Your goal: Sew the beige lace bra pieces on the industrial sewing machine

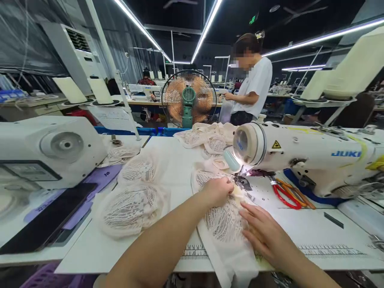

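A cream lace bra (223, 224) lies under the needle area of the white sewing machine (282, 150) and hangs over the table's front edge. My left hand (216, 192) is closed, thumb and fingers pinching the bra's middle close to the presser foot. Stretched out over the right side of the lower cup, my right hand (267, 232) rests with its fingers apart. To the left lies another cream lace bra (132, 208), cups up. More lace bras (210, 138) are heaped behind the machine head.
Red-handled scissors (286, 197) and orange-handled tools (300, 196) lie under the machine arm. A ruler strip (195, 253) runs along the front. A dark phone-like slab (48, 224) rests on purple fabric (103, 178) at left. Beyond stand a fan (189, 96) and a person (252, 84).
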Tool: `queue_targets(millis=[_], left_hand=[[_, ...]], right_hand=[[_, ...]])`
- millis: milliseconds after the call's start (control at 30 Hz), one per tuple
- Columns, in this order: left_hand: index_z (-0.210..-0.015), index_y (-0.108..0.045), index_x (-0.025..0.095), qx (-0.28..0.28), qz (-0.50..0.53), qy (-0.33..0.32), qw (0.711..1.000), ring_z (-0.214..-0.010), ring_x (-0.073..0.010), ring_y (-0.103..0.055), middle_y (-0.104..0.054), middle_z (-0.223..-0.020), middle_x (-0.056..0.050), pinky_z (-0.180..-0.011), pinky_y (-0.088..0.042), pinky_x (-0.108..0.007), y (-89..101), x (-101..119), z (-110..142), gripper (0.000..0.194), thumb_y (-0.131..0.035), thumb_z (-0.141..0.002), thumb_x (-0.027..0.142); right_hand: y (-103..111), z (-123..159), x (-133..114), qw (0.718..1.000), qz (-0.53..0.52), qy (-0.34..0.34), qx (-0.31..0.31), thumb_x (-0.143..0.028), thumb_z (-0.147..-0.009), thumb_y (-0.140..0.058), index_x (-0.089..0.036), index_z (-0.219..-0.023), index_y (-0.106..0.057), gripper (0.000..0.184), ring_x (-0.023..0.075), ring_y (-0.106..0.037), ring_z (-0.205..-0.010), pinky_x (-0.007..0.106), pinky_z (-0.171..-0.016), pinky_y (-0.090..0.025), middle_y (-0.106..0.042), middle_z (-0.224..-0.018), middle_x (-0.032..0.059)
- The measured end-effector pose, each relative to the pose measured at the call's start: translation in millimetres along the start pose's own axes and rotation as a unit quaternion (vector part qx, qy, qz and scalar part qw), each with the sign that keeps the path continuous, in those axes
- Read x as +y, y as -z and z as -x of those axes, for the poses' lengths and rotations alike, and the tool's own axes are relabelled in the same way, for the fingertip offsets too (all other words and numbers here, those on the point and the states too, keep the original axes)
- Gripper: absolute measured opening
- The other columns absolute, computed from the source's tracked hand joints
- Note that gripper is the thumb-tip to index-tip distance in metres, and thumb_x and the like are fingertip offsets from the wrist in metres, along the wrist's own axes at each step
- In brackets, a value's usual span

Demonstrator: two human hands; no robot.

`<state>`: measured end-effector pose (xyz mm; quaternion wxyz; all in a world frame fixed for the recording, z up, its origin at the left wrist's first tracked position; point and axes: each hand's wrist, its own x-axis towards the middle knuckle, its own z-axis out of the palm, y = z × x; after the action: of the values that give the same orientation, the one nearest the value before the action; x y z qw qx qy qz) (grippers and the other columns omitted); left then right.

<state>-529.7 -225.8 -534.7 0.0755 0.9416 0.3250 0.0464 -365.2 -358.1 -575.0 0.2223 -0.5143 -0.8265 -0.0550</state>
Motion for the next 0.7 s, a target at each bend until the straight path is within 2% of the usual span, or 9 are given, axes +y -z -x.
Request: queue_targets(millis=[100,233,333,400,467,500,600,700], left_hand=[[-0.079,-0.059,0.019,0.025,0.061,-0.01,0.998,-0.083,-0.0187,-0.059,-0.058,-0.106,-0.005,-0.07,-0.047,-0.031,-1.4,-1,-1,0.013,-0.047,-0.077,0.016],[-0.078,-0.057,0.018,0.129,0.156,0.011,0.979,-0.094,-0.0142,-0.057,-0.06,-0.107,-0.003,-0.08,-0.047,-0.025,1.6,-11,-8,0.021,-0.038,-0.077,0.01],[-0.09,-0.059,0.017,0.169,0.114,0.059,0.977,-0.103,-0.0177,-0.054,-0.063,-0.104,-0.005,-0.092,-0.043,-0.032,0.9,-27,-12,0.024,-0.038,-0.079,0.013],[-0.102,-0.059,0.017,0.16,0.063,0.128,0.977,-0.12,-0.0253,-0.043,-0.059,-0.117,-0.009,-0.103,-0.032,-0.047,-2.2,-40,-12,0.028,-0.04,-0.083,0.024],[-0.113,-0.056,0.018,0.127,0.047,0.215,0.967,-0.132,-0.0319,-0.028,-0.048,-0.134,-0.011,-0.105,-0.02,-0.061,-5.3,-52,-11,0.039,-0.04,-0.085,0.039],[-0.118,-0.054,0.019,0.11,0.051,0.248,0.961,-0.134,-0.0333,-0.024,-0.043,-0.139,-0.01,-0.104,-0.017,-0.064,-6.2,-57,-11,0.044,-0.038,-0.085,0.044],[-0.126,-0.049,0.022,0.086,0.066,0.279,0.954,-0.134,-0.0327,-0.023,-0.04,-0.142,-0.006,-0.105,-0.016,-0.064,-6.1,-65,-10,0.051,-0.034,-0.086,0.049],[-0.129,-0.046,0.022,0.084,0.061,0.285,0.953,-0.134,-0.0316,-0.024,-0.04,-0.142,-0.005,-0.106,-0.016,-0.063,-5.0,-64,-12,0.052,-0.032,-0.087,0.049]], right_hand=[[-11,-19,4,0.999,0.044,0.02,-0.022,-0.034,-0.086,-0.044,-0.017,-0.116,-0.059,0.038,0.0263,-0.052,-0.117,0.043,-0.088,-0.051,-0.052,-0.131,0.0131],[-21,-41,10,0.992,0.096,0.057,-0.053,-0.034,-0.087,-0.042,-0.015,-0.113,-0.061,0.038,0.0295,-0.052,-0.114,0.047,-0.087,-0.05,-0.058,-0.124,0.0137],[-28,-60,12,0.988,0.121,0.09,-0.038,-0.034,-0.087,-0.042,-0.009,-0.112,-0.062,0.041,0.0323,-0.049,-0.117,0.049,-0.09,-0.048,-0.06,-0.12,0.0172],[-33,-72,10,0.985,0.136,0.103,-0.024,-0.034,-0.087,-0.041,-0.006,-0.11,-0.063,0.042,0.0335,-0.047,-0.119,0.049,-0.091,-0.046,-0.06,-0.118,0.0188],[-38,-80,8,0.983,0.145,0.109,-0.007,-0.034,-0.088,-0.041,-0.004,-0.108,-0.064,0.043,0.0345,-0.044,-0.121,0.049,-0.093,-0.044,-0.061,-0.118,0.019],[-39,-82,6,0.983,0.147,0.109,0.001,-0.034,-0.088,-0.041,-0.004,-0.107,-0.065,0.042,0.035,-0.043,-0.121,0.049,-0.093,-0.044,-0.061,-0.118,0.0186],[-39,-80,3,0.985,0.136,0.103,0.023,-0.033,-0.087,-0.044,-0.008,-0.103,-0.065,0.037,0.0355,-0.043,-0.121,0.049,-0.092,-0.043,-0.061,-0.117,0.0166],[-35,-74,4,0.99,0.094,0.097,0.024,-0.032,-0.088,-0.043,-0.013,-0.1,-0.064,0.03,0.0318,-0.052,-0.111,0.048,-0.086,-0.046,-0.064,-0.107,0.0141]])
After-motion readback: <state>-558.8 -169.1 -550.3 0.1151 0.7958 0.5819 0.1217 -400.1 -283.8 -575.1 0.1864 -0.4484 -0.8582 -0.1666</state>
